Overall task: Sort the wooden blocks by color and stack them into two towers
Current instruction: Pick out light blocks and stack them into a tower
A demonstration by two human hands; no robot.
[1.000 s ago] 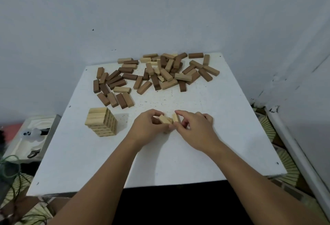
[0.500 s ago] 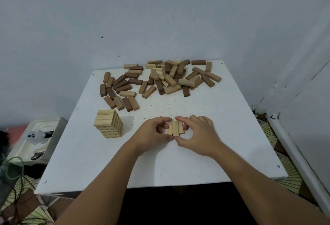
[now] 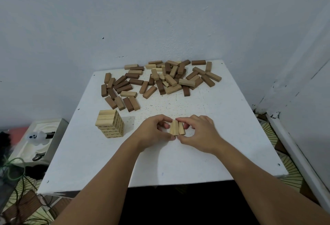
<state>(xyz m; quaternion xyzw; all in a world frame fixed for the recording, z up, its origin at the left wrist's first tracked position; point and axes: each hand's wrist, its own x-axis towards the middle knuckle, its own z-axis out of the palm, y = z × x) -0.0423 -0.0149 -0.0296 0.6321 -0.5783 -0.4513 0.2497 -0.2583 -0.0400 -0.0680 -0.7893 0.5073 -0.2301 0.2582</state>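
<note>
1. A white tabletop (image 3: 223, 135) stands against a pale wall.
2. A loose heap of light and dark wooden blocks (image 3: 160, 80) spreads along the far edge.
3. A tower of light blocks (image 3: 110, 123) stands near the left edge.
4. The left hand (image 3: 151, 132) and right hand (image 3: 198, 133) meet mid-tabletop, fingers curled, grasping between them a row of light blocks (image 3: 177, 127) lying side by side.

light tower (image 3: 110, 125) upright, left | mixed loose blocks (image 3: 160, 80) far edge
</note>
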